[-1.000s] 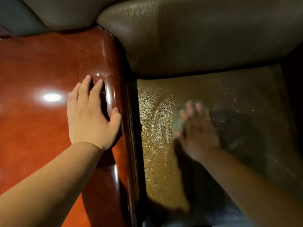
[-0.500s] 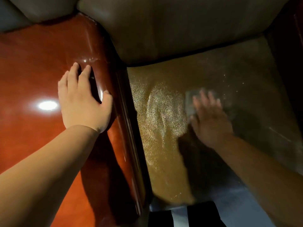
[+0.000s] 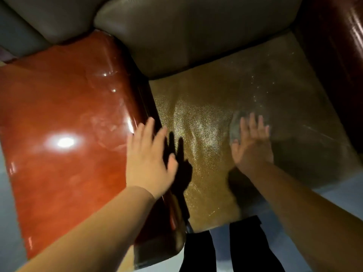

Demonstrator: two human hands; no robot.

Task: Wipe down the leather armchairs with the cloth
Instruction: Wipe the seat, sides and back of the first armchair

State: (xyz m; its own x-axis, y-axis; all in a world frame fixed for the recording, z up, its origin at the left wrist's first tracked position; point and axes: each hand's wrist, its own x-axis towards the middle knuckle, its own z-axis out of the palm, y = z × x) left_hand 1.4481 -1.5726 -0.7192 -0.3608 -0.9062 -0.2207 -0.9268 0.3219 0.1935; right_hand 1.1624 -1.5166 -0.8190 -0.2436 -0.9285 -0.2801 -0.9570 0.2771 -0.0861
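Note:
I look down into a leather armchair with an olive-gold seat cushion (image 3: 198, 122) and a grey-brown backrest (image 3: 186, 34). My right hand (image 3: 252, 143) lies flat on the middle of the seat, fingers spread, pressing a small grey cloth (image 3: 234, 125) that shows past the fingertips on the left. The hand is blurred. My left hand (image 3: 149, 156) is open, fingers apart, over the inner edge of the glossy red-brown left armrest (image 3: 64, 118), partly above the seat; whether it touches is unclear.
A dark red-brown right armrest (image 3: 334, 61) closes the seat on the right. A second grey cushion (image 3: 39, 20) sits at the upper left. My dark trouser legs (image 3: 220, 250) stand at the seat's front edge on a pale floor (image 3: 343, 191).
My left hand has slid off the armrest top toward its inner edge and the seat. My right hand with the cloth stays on the seat. The view has pulled back, showing more chair.

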